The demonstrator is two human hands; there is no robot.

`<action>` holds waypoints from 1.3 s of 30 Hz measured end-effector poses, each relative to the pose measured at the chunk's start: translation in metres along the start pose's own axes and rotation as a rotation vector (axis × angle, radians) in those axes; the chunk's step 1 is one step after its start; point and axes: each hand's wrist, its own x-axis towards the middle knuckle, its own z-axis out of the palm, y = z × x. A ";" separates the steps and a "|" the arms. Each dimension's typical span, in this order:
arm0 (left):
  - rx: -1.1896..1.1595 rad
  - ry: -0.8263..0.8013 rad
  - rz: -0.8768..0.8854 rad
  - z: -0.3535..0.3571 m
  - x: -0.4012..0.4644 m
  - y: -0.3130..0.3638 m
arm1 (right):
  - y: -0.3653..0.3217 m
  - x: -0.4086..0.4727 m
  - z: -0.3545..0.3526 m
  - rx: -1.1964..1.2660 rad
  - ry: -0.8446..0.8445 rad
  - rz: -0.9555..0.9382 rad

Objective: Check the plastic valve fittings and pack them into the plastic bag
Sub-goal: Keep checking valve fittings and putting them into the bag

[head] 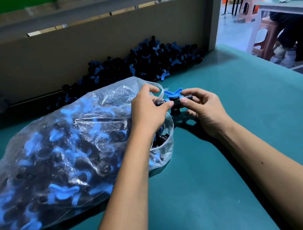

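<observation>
A black valve fitting (174, 101) with a blue butterfly handle is held above the green table, just right of the bag's mouth. My left hand (149, 111) pinches its left stub between thumb and fingers. My right hand (203, 107) pinches its right stub. A clear plastic bag (61, 152) lies on its side at the left, stuffed with several black and blue fittings; its open mouth faces right, under my left wrist. A loose pile of fittings (141, 63) lies against the back panel.
The green table mat (226, 163) stretches to the right and front. A beige panel (84, 52) and a grey post (215, 14) close the back. Beyond the right edge, a person sits at another table, with plastic stools (267, 37) nearby.
</observation>
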 end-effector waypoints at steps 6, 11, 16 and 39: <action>-0.031 0.092 0.025 0.000 -0.002 0.006 | 0.001 0.006 -0.007 0.224 0.267 0.030; -0.043 0.247 0.017 0.000 -0.004 0.009 | 0.009 0.003 0.006 -0.130 0.209 -0.100; 0.035 0.182 0.045 0.003 -0.005 0.009 | 0.011 -0.002 0.011 -0.309 0.007 -0.166; -0.603 0.129 0.250 -0.030 -0.010 0.068 | -0.026 -0.009 0.083 -0.399 -0.300 -0.236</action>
